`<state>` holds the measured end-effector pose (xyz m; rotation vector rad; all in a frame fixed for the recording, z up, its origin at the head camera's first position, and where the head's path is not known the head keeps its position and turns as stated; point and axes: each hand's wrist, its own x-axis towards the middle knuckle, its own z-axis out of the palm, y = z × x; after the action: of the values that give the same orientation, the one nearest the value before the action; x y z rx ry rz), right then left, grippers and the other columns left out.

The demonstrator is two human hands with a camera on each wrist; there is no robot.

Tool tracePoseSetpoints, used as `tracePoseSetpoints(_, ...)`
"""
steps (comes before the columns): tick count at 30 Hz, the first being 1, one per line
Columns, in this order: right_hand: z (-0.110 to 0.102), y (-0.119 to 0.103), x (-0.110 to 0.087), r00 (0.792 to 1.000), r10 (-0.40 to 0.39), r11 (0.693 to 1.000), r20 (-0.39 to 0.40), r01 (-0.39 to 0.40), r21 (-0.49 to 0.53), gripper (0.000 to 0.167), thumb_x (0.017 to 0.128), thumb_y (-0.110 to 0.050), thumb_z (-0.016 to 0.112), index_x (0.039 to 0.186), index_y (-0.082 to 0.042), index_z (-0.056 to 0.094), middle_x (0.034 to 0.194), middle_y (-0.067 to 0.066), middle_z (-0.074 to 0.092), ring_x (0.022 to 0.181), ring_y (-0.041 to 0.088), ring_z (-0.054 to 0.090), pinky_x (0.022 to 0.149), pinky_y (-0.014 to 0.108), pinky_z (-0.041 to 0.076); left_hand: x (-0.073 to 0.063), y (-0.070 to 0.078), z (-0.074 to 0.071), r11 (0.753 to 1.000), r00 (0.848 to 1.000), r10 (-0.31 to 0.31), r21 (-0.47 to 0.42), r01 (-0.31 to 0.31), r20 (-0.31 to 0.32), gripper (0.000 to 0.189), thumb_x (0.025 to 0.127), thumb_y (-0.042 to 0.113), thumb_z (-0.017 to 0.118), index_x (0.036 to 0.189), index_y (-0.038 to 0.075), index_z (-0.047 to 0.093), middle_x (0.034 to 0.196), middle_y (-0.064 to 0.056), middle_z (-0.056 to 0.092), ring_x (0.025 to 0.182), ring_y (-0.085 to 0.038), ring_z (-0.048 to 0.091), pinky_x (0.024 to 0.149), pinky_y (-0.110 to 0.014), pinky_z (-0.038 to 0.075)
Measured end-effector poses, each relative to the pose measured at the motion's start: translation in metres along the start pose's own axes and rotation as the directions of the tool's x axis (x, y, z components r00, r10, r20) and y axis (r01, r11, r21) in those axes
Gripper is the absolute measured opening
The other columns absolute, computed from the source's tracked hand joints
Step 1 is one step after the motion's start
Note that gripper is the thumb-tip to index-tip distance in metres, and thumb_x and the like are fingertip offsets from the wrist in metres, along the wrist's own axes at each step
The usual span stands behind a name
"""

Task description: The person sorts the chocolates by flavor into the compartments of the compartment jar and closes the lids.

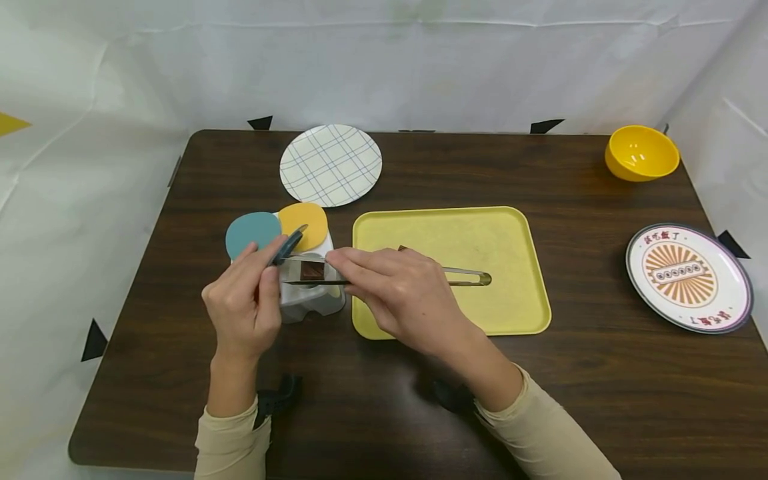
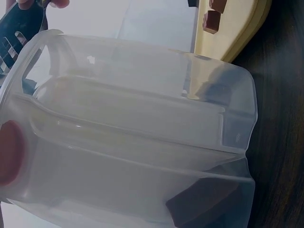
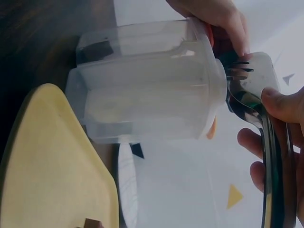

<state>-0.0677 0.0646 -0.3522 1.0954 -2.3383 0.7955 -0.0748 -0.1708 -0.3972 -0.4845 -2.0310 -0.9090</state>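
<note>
A translucent container (image 1: 312, 305) with several compartments and coloured lids stands left of the tray. My left hand (image 1: 243, 300) holds its blue-grey lid (image 1: 288, 247) tipped up at the front opening. In my right hand (image 1: 402, 290) are metal tongs (image 1: 471, 283) with a spoon-shaped end (image 3: 247, 105) and a fork-shaped end (image 2: 13, 40), both right at the container's mouth. A brown block (image 1: 312, 270) shows between the tong arms in the head view. Through the container's wall, a dark block (image 2: 204, 203) shows at its bottom in the left wrist view.
A yellow tray (image 1: 504, 313) lies under and beyond my right hand, with brown blocks (image 2: 212, 22) on it. A checked plate (image 1: 331, 165) is behind the container. At the right are a yellow bowl (image 1: 642, 155) and a printed plate (image 1: 690, 279).
</note>
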Motion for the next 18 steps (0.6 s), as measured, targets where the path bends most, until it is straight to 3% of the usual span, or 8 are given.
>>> tracePoseSetpoints(6, 0.0000, -0.0010, 0.0017, 1.000, 0.001, 1.000, 0.018, -0.001, -0.010, 0.041, 0.091, -0.022, 0.071, 0.132, -0.016, 0.065, 0.126, -0.004, 0.066, 0.087, 0.015, 0.068, 0.066, 0.030, 0.051, 0.0004, -0.0004, 0.0002, 1.000, 1.000, -0.010, -0.007, 0.010, -0.006, 0.044, 0.100, 0.033, 0.045, 0.108, 0.002, 0.075, 0.091, -0.011, 0.075, 0.058, -0.028, 0.066, 0.087, -0.051, 0.053)
tracePoseSetpoints(10, -0.0002, -0.0011, 0.0019, 1.000, 0.005, 1.000, 0.029, -0.005, -0.012, 0.043, 0.091, -0.021, 0.071, 0.133, -0.016, 0.064, 0.127, -0.003, 0.065, 0.089, 0.016, 0.068, 0.066, 0.031, 0.051, 0.0007, -0.0004, 0.0005, 1.000, 1.000, -0.009, -0.007, 0.009, -0.007, 0.045, 0.100, 0.033, 0.044, 0.109, 0.001, 0.075, 0.078, -0.011, 0.073, 0.049, -0.026, 0.060, 0.087, -0.052, 0.053)
tracePoseSetpoints(18, 0.0010, -0.0012, 0.0013, 0.999, 0.015, 1.000, 0.050, -0.014, -0.020, 0.047, 0.089, -0.020, 0.074, 0.135, -0.016, 0.062, 0.129, -0.002, 0.065, 0.094, 0.016, 0.067, 0.070, 0.032, 0.052, -0.0001, -0.0005, -0.0001, 1.000, 1.000, -0.020, 0.000, 0.020, -0.001, 0.046, 0.101, 0.034, 0.043, 0.110, 0.002, 0.075, 0.051, -0.003, 0.053, 0.039, -0.017, 0.043, 0.087, -0.052, 0.053)
